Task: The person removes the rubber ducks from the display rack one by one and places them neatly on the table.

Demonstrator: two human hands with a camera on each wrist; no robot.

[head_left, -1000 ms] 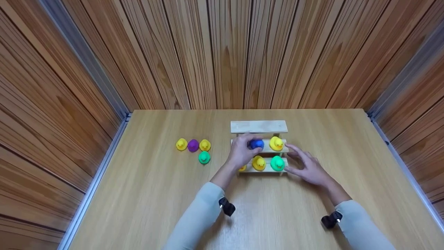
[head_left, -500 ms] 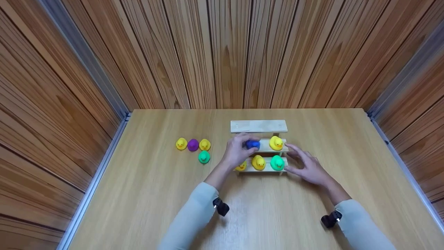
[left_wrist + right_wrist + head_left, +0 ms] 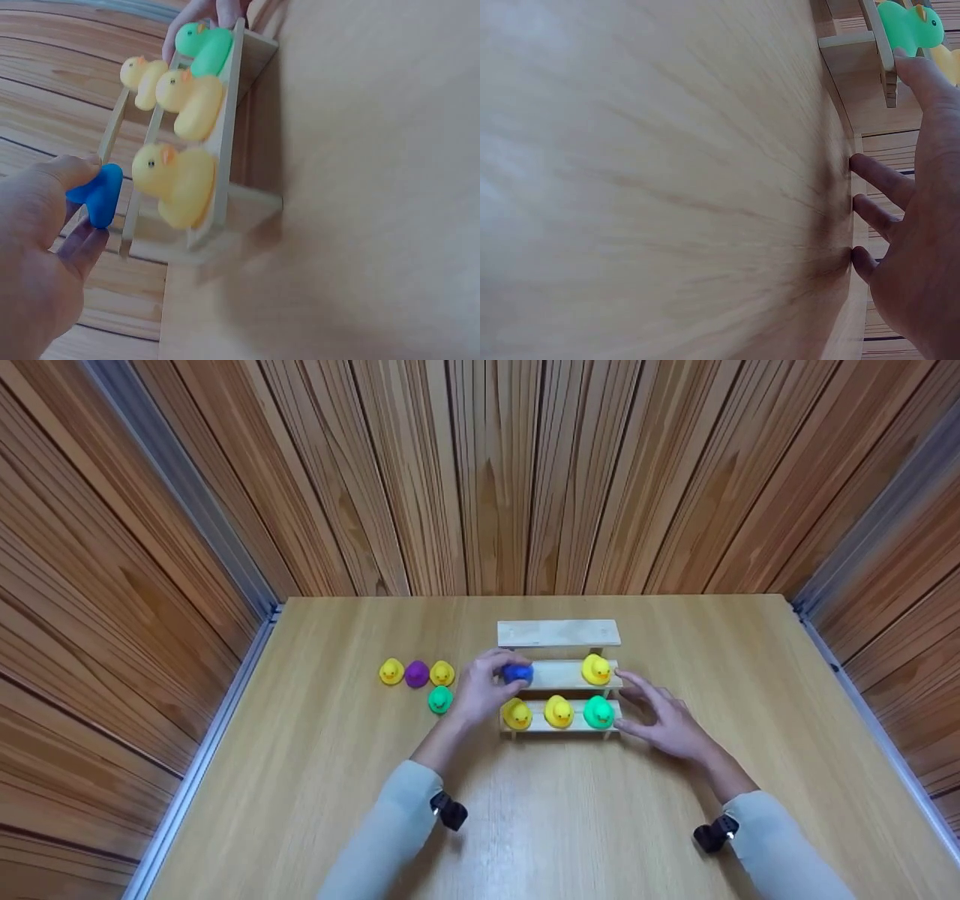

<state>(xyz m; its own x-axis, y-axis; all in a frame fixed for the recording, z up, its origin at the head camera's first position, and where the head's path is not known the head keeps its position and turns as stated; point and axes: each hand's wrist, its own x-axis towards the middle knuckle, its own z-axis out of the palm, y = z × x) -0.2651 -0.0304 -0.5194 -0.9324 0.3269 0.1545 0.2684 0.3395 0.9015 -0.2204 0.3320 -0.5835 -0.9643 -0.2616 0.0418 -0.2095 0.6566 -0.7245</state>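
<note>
Our left hand point(image 3: 478, 688) pinches the blue toy duck point(image 3: 519, 673) at the tiered wooden rack point(image 3: 559, 633)'s left end; our right hand point(image 3: 669, 724), fingers spread, likely steadies its right.

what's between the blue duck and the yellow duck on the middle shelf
Only bare shelf separates the blue duck from that yellow duck, as the head view shows.

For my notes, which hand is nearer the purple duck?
Left. The left hand holds the blue duck at the shelf end nearer the purple duck; the right hand is at the far end.
</note>
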